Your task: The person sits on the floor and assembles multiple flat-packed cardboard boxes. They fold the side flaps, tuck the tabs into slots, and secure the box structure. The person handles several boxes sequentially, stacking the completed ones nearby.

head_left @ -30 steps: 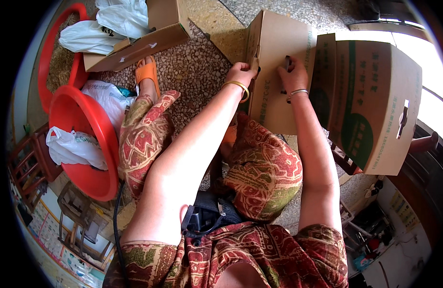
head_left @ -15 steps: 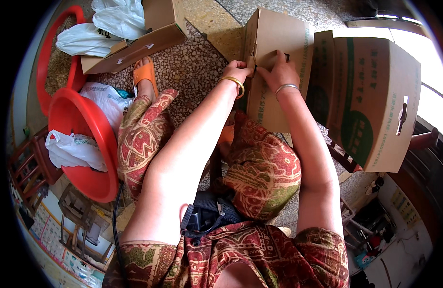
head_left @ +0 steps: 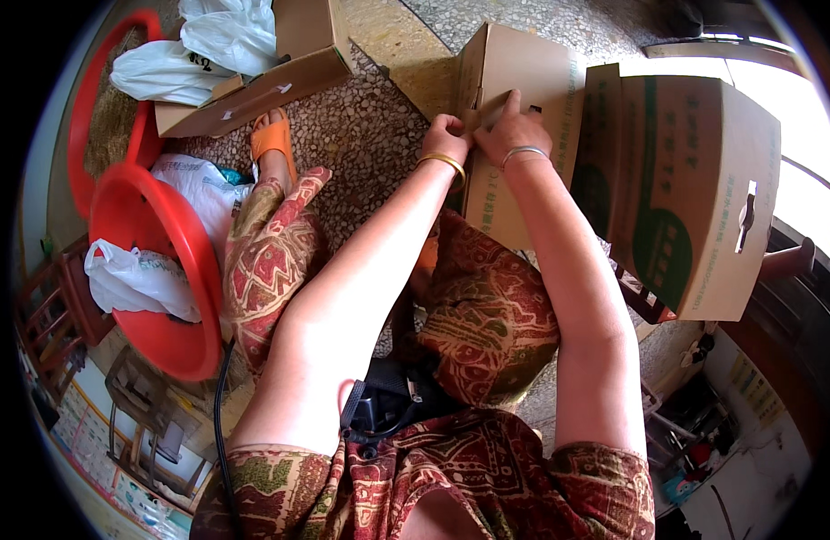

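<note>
A closed cardboard box [head_left: 530, 76] stands on the floor ahead of me, slightly right of centre. My left hand [head_left: 444, 141], wearing a gold-coloured bangle, is curled at the box's left top edge, its thumb and fingers pinched on the cardboard there. Right beside it, my right hand [head_left: 514, 135], with a silver-coloured bangle, lies on the top face. Its thumb meets the same edge near my left thumb. The index finger points away from me along the cardboard, and the other fingers bend close to a dark hand hole. What lies under the right palm is hidden.
A larger printed carton [head_left: 676, 180] with a slotted handle stands at the right. An open cardboard box [head_left: 253, 97] holding white plastic bags [head_left: 221, 40] is at the far left. Nearer, a red plastic basin [head_left: 199, 270] contains another white bag [head_left: 140, 279]. Wooden chairs stand at the left edge.
My right hand has slid slightly left and nearer to me, bringing its thumb beside my left hand. The left fingers have curled more at the box edge.
</note>
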Demonstrator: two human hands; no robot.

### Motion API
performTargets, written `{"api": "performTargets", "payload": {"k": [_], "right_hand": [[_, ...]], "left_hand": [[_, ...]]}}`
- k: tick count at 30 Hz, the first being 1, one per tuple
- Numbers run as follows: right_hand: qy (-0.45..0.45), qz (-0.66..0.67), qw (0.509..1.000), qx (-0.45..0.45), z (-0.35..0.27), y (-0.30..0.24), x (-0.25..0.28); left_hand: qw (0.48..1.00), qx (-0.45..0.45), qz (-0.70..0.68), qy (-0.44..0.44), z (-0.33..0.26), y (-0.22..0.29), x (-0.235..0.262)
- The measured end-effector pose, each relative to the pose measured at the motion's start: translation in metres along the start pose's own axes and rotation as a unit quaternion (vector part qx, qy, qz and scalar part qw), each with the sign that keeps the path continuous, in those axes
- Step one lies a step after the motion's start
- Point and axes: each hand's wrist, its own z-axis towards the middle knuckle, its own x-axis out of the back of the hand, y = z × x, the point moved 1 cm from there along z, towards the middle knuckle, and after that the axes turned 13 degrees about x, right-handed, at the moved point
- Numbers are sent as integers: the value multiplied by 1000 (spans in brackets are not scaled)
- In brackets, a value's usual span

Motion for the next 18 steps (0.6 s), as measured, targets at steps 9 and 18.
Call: {"api": "performTargets", "payload": {"k": [9,18], "right_hand": [[8,7,1000,11,-3,5,5],[67,57,996,14,-5,13,-2]], "left_hand": [[994,-7,109,1,-8,12,4],[981,-178,65,44,-12,1,-4]]}}
